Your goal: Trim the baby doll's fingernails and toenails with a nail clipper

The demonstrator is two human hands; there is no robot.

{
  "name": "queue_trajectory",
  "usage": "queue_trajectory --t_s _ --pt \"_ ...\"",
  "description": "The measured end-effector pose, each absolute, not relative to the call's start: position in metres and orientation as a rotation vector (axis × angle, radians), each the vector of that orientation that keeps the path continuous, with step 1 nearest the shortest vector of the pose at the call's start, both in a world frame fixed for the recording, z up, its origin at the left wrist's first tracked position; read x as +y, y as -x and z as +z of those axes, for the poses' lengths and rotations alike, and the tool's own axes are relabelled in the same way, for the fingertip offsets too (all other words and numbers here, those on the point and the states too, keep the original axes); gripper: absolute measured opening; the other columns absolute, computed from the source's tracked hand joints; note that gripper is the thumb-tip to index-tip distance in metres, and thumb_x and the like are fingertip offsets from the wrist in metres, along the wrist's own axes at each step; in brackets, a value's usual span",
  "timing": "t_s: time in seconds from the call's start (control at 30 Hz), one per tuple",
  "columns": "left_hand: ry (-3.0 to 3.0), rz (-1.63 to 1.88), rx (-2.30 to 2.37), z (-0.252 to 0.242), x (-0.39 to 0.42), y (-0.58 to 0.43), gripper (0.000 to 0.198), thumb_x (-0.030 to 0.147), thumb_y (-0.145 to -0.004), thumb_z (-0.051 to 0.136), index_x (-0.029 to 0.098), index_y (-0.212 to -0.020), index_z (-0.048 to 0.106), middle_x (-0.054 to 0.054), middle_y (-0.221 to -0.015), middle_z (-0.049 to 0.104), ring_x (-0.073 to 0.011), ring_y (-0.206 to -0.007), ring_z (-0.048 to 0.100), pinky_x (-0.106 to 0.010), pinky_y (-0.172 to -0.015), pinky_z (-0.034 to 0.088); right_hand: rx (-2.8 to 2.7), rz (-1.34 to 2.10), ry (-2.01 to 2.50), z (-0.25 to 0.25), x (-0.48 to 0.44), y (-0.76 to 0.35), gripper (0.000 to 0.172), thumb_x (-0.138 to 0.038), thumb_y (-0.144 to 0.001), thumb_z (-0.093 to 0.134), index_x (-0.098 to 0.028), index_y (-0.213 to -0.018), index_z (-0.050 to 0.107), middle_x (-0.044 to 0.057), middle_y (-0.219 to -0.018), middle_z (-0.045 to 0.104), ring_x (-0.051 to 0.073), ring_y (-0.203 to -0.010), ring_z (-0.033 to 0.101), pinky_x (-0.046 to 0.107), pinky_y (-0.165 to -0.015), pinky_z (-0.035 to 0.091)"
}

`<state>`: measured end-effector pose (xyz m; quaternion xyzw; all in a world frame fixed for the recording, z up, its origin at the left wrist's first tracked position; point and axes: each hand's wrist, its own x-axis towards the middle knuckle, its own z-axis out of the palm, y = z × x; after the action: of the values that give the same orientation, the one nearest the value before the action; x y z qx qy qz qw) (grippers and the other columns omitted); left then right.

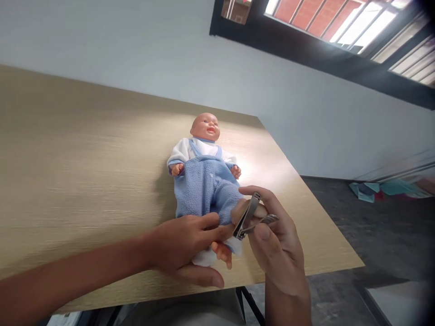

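Note:
A baby doll [200, 176] in blue overalls and a white long-sleeved top lies on its back on the table, its head toward the wall. My left hand [190, 249] reaches across its lower legs and grips them, with the thumb on the near side. One bare doll foot [223, 255] pokes out between that thumb and the fingers. In my right hand [278, 240] is a metal nail clipper [247, 216], its lever swung away from the body. Thumb and fingers pinch the clipper, and its jaw end is close to my left fingertips, above the doll's foot.
The wooden table [84, 172] ends at its right and near edges. Behind it rises a pale wall [136, 45] with a dark-framed barred window [316, 27]. On the dark floor to the right are coloured items [390, 188], too blurred to name.

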<state>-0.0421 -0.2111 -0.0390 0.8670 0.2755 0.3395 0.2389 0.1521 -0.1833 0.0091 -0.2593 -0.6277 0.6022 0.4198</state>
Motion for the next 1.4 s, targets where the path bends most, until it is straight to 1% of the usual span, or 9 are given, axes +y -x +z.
queue_trajectory --t_s 0.1,0.17,0.27,0.47,0.63,0.8,1.07,1.27,1.4 --pt "-2.417 0.944 0.844 -0.042 -0.213 0.039 0.045 0.044 -0.082 0.07 0.019 -0.115 0.052 -0.001 -0.087 0.049 -0.0157 -0.068 0.05 -0.025 -0.057 0.043 -1.553 1.486 0.642 0.008 -0.183 -0.151 0.038 -0.044 -0.096 0.062 -0.029 -0.129 0.053 -0.002 -0.08 0.056 0.01 -0.066 0.047 0.023 -0.058 0.041" --pt "-2.415 0.927 0.882 -0.045 -0.216 0.038 0.039 0.029 -0.076 0.072 0.02 -0.109 0.053 -0.001 -0.09 0.051 -0.0155 -0.07 0.052 -0.025 -0.058 0.044 -1.586 1.443 0.656 0.008 -0.184 -0.148 0.036 -0.043 -0.096 0.062 -0.03 -0.128 0.053 -0.003 -0.081 0.056 0.009 -0.065 0.047 0.022 -0.058 0.04" --pt "-2.392 0.916 0.888 -0.049 -0.219 0.038 0.035 0.02 -0.071 0.069 0.022 -0.103 0.054 -0.001 -0.091 0.053 -0.0155 -0.071 0.054 -0.025 -0.059 0.045 -1.667 1.373 0.694 0.007 -0.187 -0.146 0.034 -0.042 -0.097 0.062 -0.031 -0.127 0.052 -0.004 -0.08 0.057 0.008 -0.063 0.046 0.02 -0.056 0.038" --pt "-2.455 0.88 0.95 -0.052 -0.225 0.037 0.034 0.023 -0.073 0.065 0.021 -0.106 0.055 -0.004 -0.097 0.058 -0.0164 -0.074 0.058 -0.026 -0.059 0.047 -1.714 1.288 0.742 0.0 -0.189 -0.147 0.035 -0.04 -0.097 0.06 -0.032 -0.129 0.049 -0.004 -0.078 0.055 0.008 -0.061 0.046 0.02 -0.053 0.036" --pt "-2.729 0.761 0.908 -0.058 -0.229 0.029 0.042 0.013 -0.076 0.057 0.02 -0.117 0.052 -0.006 -0.103 0.063 -0.0204 -0.079 0.061 -0.03 -0.061 0.049 -1.73 1.22 0.788 -0.015 -0.188 -0.145 0.035 -0.039 -0.097 0.059 -0.031 -0.129 0.049 -0.004 -0.075 0.051 0.009 -0.061 0.047 0.021 -0.055 0.039" --pt "-2.879 0.64 0.89 -0.057 -0.228 0.024 0.043 0.015 -0.087 0.053 0.017 -0.129 0.048 -0.007 -0.1 0.065 -0.0222 -0.077 0.061 -0.034 -0.061 0.05 -1.641 1.292 0.79 -0.027 -0.189 -0.143 0.034 -0.04 -0.098 0.058 -0.031 -0.129 0.048 -0.004 -0.078 0.052 0.007 -0.056 0.047 0.02 -0.052 0.041" --pt "-2.902 0.577 0.863 -0.062 -0.23 0.021 0.014 0.017 -0.096 0.052 0.017 -0.11 0.058 -0.007 -0.103 0.064 -0.0228 -0.096 0.06 -0.034 -0.075 0.051 -1.678 1.194 0.868 -0.034 -0.193 -0.145 0.031 -0.039 -0.099 0.056 -0.03 -0.127 0.048 -0.006 -0.073 0.047 0.007 -0.056 0.042 0.019 -0.051 0.037" --pt "-2.858 0.547 0.734 -0.048 -0.225 0.03 0.03 0.016 -0.09 0.058 0.017 -0.119 0.056 -0.009 -0.11 0.064 -0.0238 -0.102 0.059 -0.034 -0.077 0.051 -1.679 1.155 0.9 -0.034 -0.197 -0.144 0.031 -0.04 -0.098 0.056 -0.027 -0.126 0.048 -0.006 -0.072 0.048 0.008 -0.055 0.044 0.02 -0.05 0.038" --pt "-2.892 0.699 0.758 -0.043 -0.227 0.051 0.029 0.02 -0.09 0.057 0.015 -0.119 0.058 -0.01 -0.099 0.065 -0.0246 -0.094 0.058 -0.041 -0.085 0.05 -1.715 1.104 0.915 -0.034 -0.199 -0.146 0.032 -0.037 -0.098 0.056 -0.027 -0.127 0.048 -0.005 -0.074 0.051 0.009 -0.058 0.05 0.022 -0.055 0.044"
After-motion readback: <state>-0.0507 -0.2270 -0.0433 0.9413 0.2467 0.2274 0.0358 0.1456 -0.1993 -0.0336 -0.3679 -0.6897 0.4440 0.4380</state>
